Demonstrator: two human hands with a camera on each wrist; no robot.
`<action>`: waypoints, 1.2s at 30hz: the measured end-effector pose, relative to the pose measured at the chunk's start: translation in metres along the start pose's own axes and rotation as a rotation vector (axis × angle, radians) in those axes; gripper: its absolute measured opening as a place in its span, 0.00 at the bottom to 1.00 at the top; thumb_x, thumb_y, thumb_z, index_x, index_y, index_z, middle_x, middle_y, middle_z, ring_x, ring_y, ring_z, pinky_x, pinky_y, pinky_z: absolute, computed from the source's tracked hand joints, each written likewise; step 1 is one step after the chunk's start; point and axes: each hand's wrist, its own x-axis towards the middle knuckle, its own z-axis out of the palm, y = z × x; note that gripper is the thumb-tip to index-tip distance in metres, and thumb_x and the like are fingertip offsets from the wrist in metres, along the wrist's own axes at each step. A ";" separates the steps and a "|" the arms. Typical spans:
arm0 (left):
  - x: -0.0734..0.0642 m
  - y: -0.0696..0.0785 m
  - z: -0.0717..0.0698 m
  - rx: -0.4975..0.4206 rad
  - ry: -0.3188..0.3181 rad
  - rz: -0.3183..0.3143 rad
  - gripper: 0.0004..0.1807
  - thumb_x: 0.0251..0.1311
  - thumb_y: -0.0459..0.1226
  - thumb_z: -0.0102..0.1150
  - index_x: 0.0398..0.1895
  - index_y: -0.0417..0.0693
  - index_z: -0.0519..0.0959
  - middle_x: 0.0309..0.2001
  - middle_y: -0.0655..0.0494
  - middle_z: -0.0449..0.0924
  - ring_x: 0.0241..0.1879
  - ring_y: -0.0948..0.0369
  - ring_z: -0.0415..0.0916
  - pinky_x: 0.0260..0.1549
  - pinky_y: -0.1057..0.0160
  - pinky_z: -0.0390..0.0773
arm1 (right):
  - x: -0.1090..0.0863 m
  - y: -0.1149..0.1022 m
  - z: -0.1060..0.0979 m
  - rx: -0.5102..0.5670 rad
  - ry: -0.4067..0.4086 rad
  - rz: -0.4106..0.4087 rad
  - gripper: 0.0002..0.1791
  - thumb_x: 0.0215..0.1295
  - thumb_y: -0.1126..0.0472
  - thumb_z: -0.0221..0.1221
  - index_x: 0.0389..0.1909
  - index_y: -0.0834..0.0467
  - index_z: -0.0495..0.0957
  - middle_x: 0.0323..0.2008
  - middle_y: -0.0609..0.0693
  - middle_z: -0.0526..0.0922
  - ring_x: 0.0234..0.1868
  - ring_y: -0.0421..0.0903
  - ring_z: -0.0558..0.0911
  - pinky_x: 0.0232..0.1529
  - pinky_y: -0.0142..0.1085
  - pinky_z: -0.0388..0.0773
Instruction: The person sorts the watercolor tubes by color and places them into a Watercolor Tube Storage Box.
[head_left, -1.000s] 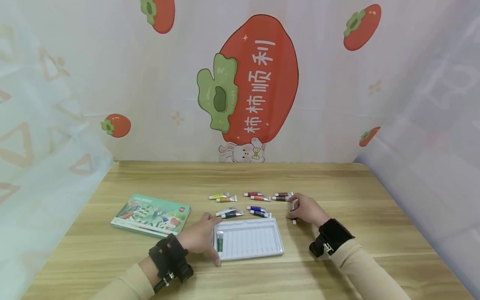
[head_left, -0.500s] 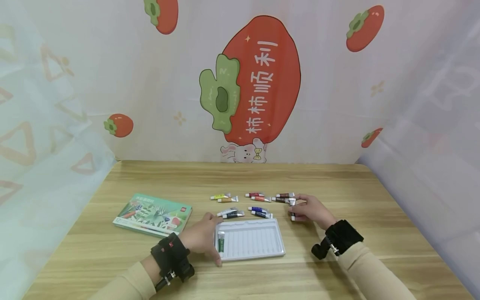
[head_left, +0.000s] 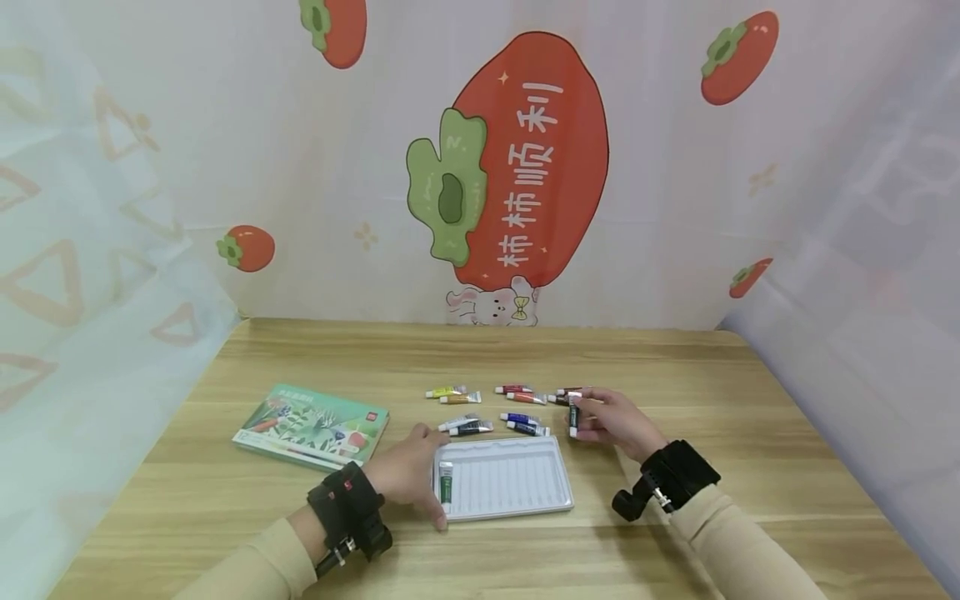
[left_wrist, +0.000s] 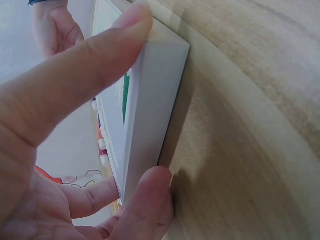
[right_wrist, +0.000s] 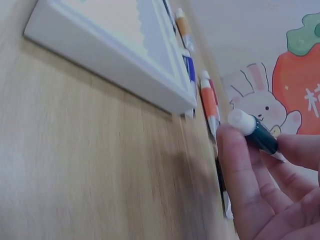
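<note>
My right hand (head_left: pixel 621 423) pinches a small dark green paint tube (right_wrist: pixel 263 137) between thumb and fingers, white cap toward the camera in the right wrist view. It is raised above the table, just beyond the right end of a white plastic tray (head_left: pixel 510 487). At the tray's left end, my left hand (head_left: pixel 405 469) holds the short side, thumb on the near corner and fingers at the far one. Inside the ribbed tray, a green paint tube (head_left: pixel 446 483) lies along the left wall.
Behind the tray lie paired paint tubes: a yellow one (head_left: pixel 446 391) with an ochre one, red with orange (head_left: pixel 527 398), blue (head_left: pixel 519 418) with dark blue, and white with black (head_left: pixel 471 428). Brown tubes sit partly behind my right hand. A green illustrated box (head_left: pixel 311 425) is at left.
My right hand has picked the dark green tube up from the table and carried it slightly left toward the tray. My left hand keeps its hold on the tray.
</note>
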 end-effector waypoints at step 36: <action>-0.001 0.003 -0.002 -0.022 -0.012 -0.021 0.64 0.23 0.43 0.91 0.71 0.37 0.67 0.60 0.38 0.66 0.52 0.46 0.74 0.56 0.41 0.77 | -0.013 0.000 0.142 -0.025 -0.264 -0.145 0.16 0.68 0.70 0.63 0.55 0.67 0.77 0.35 0.53 0.81 0.28 0.44 0.84 0.34 0.37 0.87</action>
